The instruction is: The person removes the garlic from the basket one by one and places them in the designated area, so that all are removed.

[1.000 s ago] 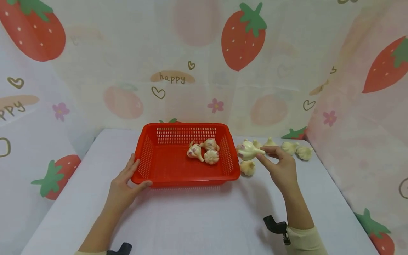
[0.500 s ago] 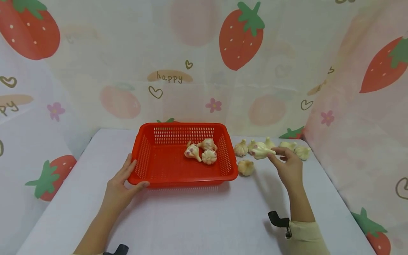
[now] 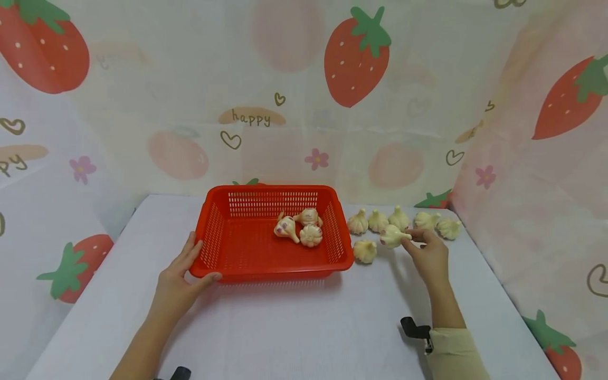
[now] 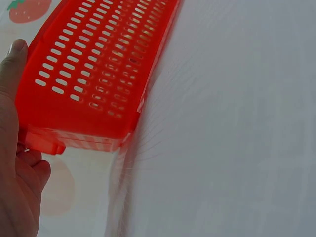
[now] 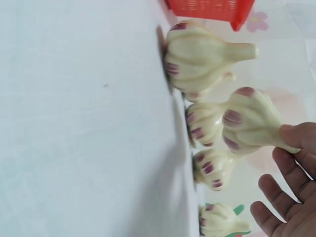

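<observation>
My left hand [image 3: 177,282] grips the left front corner of a red plastic basket [image 3: 266,275]. In the left wrist view its thumb lies along the slotted wall and its fingers curl beneath the rim. Three garlic bulbs [image 3: 286,228] sit in the basket's right half. To the right of the basket, my right hand [image 3: 429,258] pinches a garlic bulb by its stem; this held bulb [image 5: 249,121] has purple marks and hangs clear of the table in the right wrist view. Thumb and forefinger hold it, the other fingers spread loosely.
Several more garlic bulbs [image 3: 378,220] stand in a row behind the right hand, right of the basket. One separate bulb [image 3: 365,252] lies close to the basket's right wall. A strawberry-patterned cloth [image 3: 304,105] encloses the white table [image 3: 294,338] at the back and sides.
The right hand has carried its garlic bulb rightward, away from the basket, then slightly lower, uncovering the row behind. The left hand stays on the basket. The whole view has shifted slightly.
</observation>
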Demonstrator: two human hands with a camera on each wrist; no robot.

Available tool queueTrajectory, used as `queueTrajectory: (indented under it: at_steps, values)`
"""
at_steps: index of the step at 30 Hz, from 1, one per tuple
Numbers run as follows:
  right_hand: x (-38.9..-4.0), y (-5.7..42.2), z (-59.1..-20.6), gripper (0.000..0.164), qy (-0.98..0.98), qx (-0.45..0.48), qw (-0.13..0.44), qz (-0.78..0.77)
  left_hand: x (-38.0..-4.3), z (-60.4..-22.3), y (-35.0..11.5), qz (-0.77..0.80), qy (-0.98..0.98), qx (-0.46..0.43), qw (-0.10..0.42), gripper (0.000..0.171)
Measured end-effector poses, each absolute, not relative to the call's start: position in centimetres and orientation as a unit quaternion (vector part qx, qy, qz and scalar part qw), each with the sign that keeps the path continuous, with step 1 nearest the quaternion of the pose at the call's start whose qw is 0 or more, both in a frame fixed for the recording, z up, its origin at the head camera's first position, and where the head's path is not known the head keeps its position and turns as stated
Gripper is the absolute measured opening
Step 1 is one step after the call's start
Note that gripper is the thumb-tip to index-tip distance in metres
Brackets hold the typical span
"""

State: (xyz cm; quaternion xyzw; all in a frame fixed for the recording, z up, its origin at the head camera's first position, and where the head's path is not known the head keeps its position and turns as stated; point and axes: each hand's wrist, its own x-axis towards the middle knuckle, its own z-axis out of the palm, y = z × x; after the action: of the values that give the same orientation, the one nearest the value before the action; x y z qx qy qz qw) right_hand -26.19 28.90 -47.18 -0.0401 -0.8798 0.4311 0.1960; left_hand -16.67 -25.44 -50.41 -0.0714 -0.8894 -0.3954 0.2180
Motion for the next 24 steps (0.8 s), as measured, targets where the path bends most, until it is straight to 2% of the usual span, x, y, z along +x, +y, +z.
queueTrajectory:
  at_steps: [13,24]
  values:
    - [-26.7,29.4,-48.9,0.03,-0.899,-0.036,0.148,0.41,-16.6,-50.2,-25.3,-0.393,-0.892,-0.067,0.212,0.094]
    - [-26.9,29.1,-49.4,0.031,-0.897,-0.027,0.147,0.415,-16.5,-50.1,-25.3,-0.392,-0.892,-0.068,0.215,0.094]
